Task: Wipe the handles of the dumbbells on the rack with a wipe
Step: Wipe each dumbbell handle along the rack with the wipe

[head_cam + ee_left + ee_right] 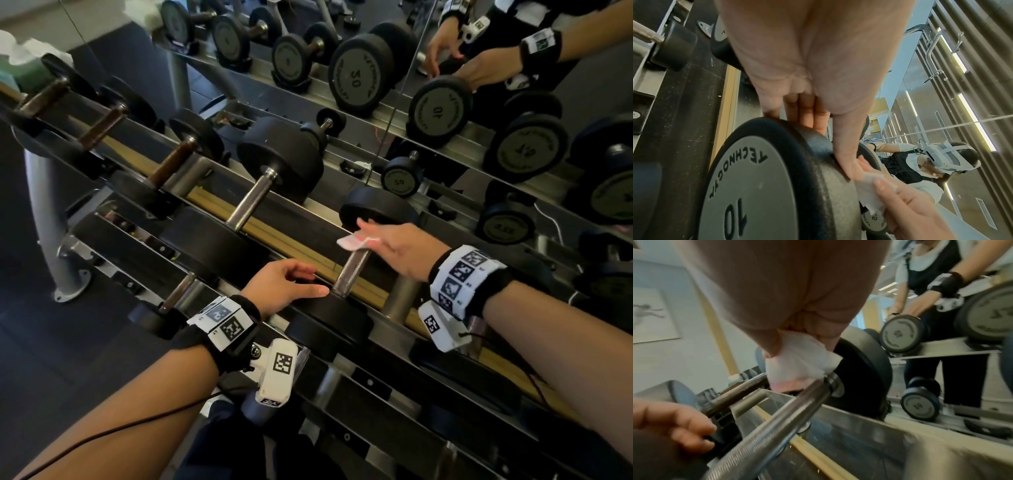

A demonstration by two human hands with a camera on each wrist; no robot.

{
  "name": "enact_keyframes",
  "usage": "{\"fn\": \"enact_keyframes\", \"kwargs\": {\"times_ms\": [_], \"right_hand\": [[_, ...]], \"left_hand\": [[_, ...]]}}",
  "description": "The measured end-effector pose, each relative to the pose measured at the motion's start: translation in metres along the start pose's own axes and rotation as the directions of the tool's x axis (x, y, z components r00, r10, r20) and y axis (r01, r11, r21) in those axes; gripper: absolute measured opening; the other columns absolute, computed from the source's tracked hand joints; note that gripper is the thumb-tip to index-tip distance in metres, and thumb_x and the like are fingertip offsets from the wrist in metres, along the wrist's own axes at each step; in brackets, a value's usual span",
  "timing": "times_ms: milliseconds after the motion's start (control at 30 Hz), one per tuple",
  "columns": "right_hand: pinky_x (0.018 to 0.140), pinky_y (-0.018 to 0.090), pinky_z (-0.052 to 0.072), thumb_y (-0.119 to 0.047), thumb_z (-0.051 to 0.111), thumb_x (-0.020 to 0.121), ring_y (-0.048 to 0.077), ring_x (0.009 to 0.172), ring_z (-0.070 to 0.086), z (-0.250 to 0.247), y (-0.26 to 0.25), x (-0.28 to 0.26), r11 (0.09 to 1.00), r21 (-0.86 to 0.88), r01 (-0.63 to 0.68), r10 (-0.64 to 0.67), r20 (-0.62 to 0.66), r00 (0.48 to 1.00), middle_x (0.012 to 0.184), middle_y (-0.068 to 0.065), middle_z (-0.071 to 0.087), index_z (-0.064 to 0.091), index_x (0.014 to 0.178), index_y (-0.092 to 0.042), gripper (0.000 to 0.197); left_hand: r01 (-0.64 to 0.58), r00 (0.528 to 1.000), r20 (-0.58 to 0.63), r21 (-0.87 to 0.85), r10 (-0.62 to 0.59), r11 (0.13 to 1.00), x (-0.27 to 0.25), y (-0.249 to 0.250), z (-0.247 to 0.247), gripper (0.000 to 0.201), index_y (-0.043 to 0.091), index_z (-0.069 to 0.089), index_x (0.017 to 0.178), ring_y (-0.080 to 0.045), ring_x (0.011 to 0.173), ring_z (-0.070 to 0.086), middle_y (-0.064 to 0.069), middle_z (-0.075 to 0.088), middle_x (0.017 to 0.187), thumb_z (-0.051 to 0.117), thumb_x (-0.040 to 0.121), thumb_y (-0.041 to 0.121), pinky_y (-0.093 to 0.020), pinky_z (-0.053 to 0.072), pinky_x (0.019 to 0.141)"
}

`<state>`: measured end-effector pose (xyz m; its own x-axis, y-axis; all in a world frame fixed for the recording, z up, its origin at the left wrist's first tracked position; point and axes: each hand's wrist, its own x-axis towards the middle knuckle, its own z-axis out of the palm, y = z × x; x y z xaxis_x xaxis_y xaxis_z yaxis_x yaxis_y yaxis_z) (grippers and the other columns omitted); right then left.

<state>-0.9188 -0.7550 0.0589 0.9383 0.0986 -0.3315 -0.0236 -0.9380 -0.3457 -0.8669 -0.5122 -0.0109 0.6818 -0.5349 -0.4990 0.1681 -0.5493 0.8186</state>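
A gym wall of mirror backs a slanted metal rack point(346, 373) carrying rows of black dumbbells. Nearest, the left hand point(281, 286) rests on the near head point(760, 178) of a dumbbell marked 10, its fingers point(308, 291) loosely extended over the rubber, gripping nothing. That dumbbell's knurled steel handle point(351, 272) runs from this near head up and away toward the far head point(376, 209) beside the mirror, long axis crossing the rails. Above the handle's far end the right hand point(400, 251) holds a small white wipe point(352, 241), pinched under its fingers point(368, 228); the wipe lies just over the bar, beneath the fingertips. Whether it touches the steel cannot be told.
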Motion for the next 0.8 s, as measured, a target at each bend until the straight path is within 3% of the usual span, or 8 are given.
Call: {"fn": "enact_keyframes", "kwargs": {"times_ms": [67,200,267,367,500,600,700,800], "right_hand": [[0.119,0.039,0.023,-0.013,0.035,0.106,0.026,0.147,0.027,0.004,0.004,0.001,1.000,-0.025,0.017,-0.016,0.037,0.999,0.160,0.006,0.029,0.040,0.148,-0.012,0.043],[0.119,0.040,0.026,0.001,0.043,0.099,0.019,0.152,0.004,0.028,-0.010,0.006,0.916,-0.374,0.142,0.014,0.384,0.923,0.166,-0.002,0.001,0.013,0.156,-0.020,0.069],[0.120,0.043,0.026,0.002,0.044,0.097,0.022,0.151,0.007,0.037,-0.013,0.005,0.912,-0.339,0.233,-0.077,0.416,0.906,0.165,-0.001,0.006,0.020,0.155,-0.022,0.067],[0.118,0.046,0.026,-0.003,0.040,0.100,0.030,0.146,0.026,0.028,-0.006,0.007,0.964,-0.200,0.176,-0.099,0.347,0.933,0.162,0.006,0.023,0.039,0.149,-0.024,0.053],[0.105,0.043,0.045,0.003,0.050,0.092,0.028,0.123,0.056,0.007,0.001,0.014,0.928,-0.367,0.060,0.038,0.255,0.966,0.149,0.009,0.040,0.025,0.152,-0.027,0.072],[0.106,0.040,0.044,0.005,0.051,0.090,0.025,0.136,0.044,0.015,-0.016,0.007,0.886,-0.432,0.167,-0.020,0.323,0.946,0.158,0.005,0.023,0.015,0.153,-0.029,0.080],[0.117,0.043,0.029,0.001,0.053,0.092,0.026,0.147,0.020,0.031,-0.035,0.003,0.786,-0.483,0.386,-0.110,0.504,0.856,0.159,0.002,0.013,0.010,0.155,-0.024,0.080],[0.117,0.042,0.030,0.004,0.053,0.090,0.023,0.146,0.025,0.017,-0.029,0.009,0.877,-0.390,0.282,-0.082,0.458,0.885,0.159,0.001,0.021,0.024,0.153,-0.027,0.076]], "left_hand": [[-0.002,1.000,-0.003,-0.008,0.002,1.000,-0.001,0.000,0.001,0.040,0.040,0.064,0.108,0.000,0.105,0.060,0.017,0.069,0.109,0.082,0.073,0.042,-0.024,0.040,0.094],[0.001,1.000,-0.011,-0.015,-0.001,1.000,-0.001,-0.001,0.001,0.041,0.038,0.064,0.110,0.001,0.105,0.059,0.018,0.068,0.109,0.082,0.073,0.042,-0.022,0.038,0.090],[0.003,1.000,-0.015,-0.020,-0.003,1.000,0.000,-0.001,0.001,0.041,0.037,0.065,0.110,0.001,0.105,0.060,0.018,0.069,0.109,0.083,0.074,0.040,-0.021,0.039,0.089],[0.007,1.000,-0.016,-0.029,-0.008,1.000,0.000,-0.001,0.001,0.044,0.036,0.065,0.113,0.000,0.104,0.060,0.018,0.068,0.109,0.083,0.073,0.040,-0.020,0.039,0.084],[0.010,1.000,-0.018,-0.038,-0.011,0.999,0.000,-0.002,0.002,0.045,0.035,0.065,0.114,-0.001,0.107,0.059,0.017,0.068,0.111,0.082,0.073,0.041,-0.026,0.040,0.093],[0.007,1.000,-0.018,-0.033,-0.007,0.999,0.000,-0.002,0.002,0.045,0.035,0.065,0.115,0.000,0.107,0.059,0.017,0.068,0.110,0.083,0.074,0.040,-0.021,0.039,0.087],[0.002,1.000,-0.021,-0.015,-0.003,1.000,0.000,-0.002,0.001,0.043,0.038,0.065,0.112,0.003,0.104,0.059,0.019,0.067,0.108,0.083,0.074,0.042,-0.016,0.036,0.081],[0.004,1.000,-0.014,-0.008,-0.004,1.000,0.000,-0.002,0.001,0.042,0.041,0.063,0.110,0.003,0.105,0.058,0.021,0.066,0.109,0.082,0.073,0.043,-0.021,0.038,0.089]]}}
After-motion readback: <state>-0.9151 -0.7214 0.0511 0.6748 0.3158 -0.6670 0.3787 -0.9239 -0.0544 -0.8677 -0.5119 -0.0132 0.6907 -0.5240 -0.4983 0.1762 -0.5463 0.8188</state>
